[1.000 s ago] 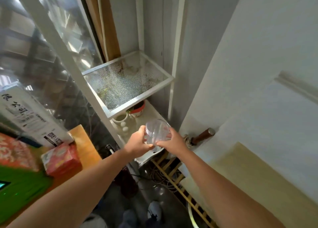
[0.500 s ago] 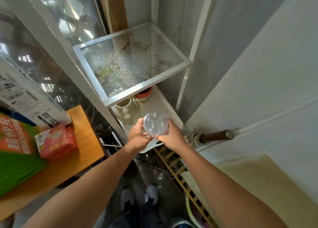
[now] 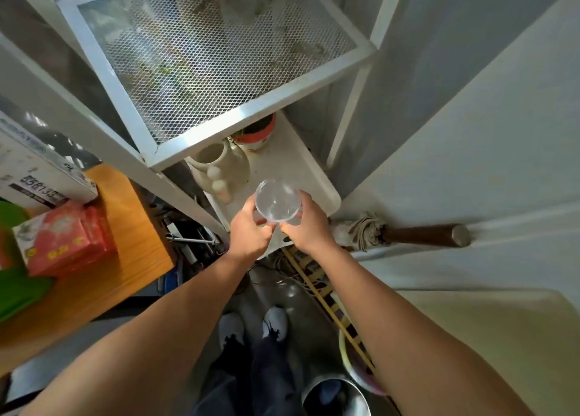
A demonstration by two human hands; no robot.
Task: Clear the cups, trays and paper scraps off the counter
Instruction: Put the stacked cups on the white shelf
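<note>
Both hands are wrapped around one clear plastic cup (image 3: 277, 203), held out in front with its open mouth facing up toward the camera. The left hand (image 3: 249, 233) pinches it from the left with curled fingers, and the right hand (image 3: 306, 225) cups the other side, so neither is loose or free.

Just past the hands is a white shelf (image 3: 317, 180), and up above that a mesh shelf (image 3: 219, 54). A cream jug (image 3: 219, 167) sits beyond the left hand and a red-rimmed pot (image 3: 255, 129) further back, half hidden under the mesh frame. Off to the right of the right hand an umbrella handle (image 3: 420, 235) pokes out.

The cup's lower half is hard to make out behind the fingers.

Compared to a second ago the view has tipped down, so shoes (image 3: 274, 321) show below the wrists, and the grip looks the same.
</note>
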